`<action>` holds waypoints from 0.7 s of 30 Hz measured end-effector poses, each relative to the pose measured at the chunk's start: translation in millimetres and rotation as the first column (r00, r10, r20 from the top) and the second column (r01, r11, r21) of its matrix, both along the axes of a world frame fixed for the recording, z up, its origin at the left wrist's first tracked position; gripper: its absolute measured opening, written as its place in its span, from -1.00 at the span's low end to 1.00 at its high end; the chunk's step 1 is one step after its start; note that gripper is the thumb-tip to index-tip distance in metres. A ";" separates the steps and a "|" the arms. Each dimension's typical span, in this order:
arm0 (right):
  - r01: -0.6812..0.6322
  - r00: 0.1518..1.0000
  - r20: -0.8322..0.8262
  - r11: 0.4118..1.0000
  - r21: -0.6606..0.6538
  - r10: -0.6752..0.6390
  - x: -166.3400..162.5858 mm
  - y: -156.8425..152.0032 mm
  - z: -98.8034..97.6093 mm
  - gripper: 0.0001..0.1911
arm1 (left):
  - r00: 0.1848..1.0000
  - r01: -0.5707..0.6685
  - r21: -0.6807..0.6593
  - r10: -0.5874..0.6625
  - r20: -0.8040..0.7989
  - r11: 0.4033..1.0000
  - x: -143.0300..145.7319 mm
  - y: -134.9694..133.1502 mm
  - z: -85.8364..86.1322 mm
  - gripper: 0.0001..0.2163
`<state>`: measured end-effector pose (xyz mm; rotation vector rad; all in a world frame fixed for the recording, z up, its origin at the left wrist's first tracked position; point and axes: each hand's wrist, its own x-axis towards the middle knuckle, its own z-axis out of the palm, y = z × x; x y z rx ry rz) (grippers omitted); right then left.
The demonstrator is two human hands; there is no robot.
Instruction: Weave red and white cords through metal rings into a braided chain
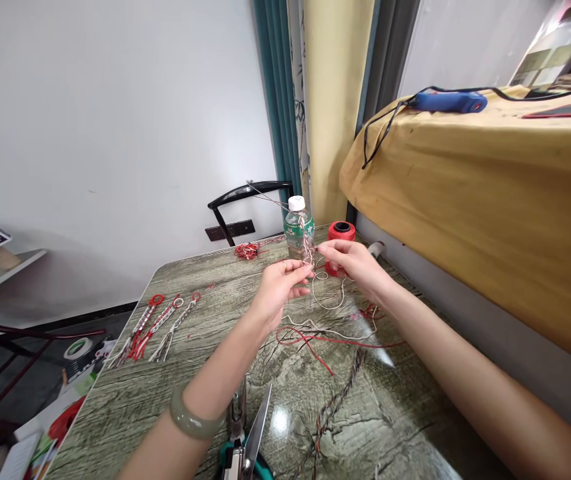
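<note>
Now our left hand [276, 285] pinches red-white cords [305, 235]; our right hand [359, 263], fingertips together, seemingly pinches one. Hard tugging could topple the bottle [292, 230] near the table's [210, 273] far edge.

Cords [304, 230] hang before the bottle [292, 231], left of the spool [344, 235].

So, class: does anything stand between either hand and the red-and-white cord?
Nothing visible does. The left hand pinches the red-and-white cord low down; the right hand is close beside it. The bottle stands behind the cord and the red spool beyond the right hand, blocking neither.
</note>
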<state>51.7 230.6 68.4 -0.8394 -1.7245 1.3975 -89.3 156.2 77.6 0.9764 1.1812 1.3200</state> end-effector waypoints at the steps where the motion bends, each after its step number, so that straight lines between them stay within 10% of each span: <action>1: -0.007 0.999 0.040 0.999 0.042 0.005 7.9 -1.7 -1.4 -0.71 | 1.000 0.000 0.009 0.000 0.003 1.000 -0.6 -0.9 -0.2 -0.84; 11: -0.530 0.744 0.544 0.838 0.129 0.387 46.5 -77.9 -28.0 -0.83 | 0.999 0.038 0.028 -0.039 0.026 0.999 -1.0 -6.9 -7.8 -0.80; 21: -0.755 0.481 0.840 0.605 0.251 0.251 29.3 -126.1 -35.4 -0.92 | 0.997 0.069 -0.021 -0.069 0.028 0.997 -6.4 -7.1 -13.6 -0.80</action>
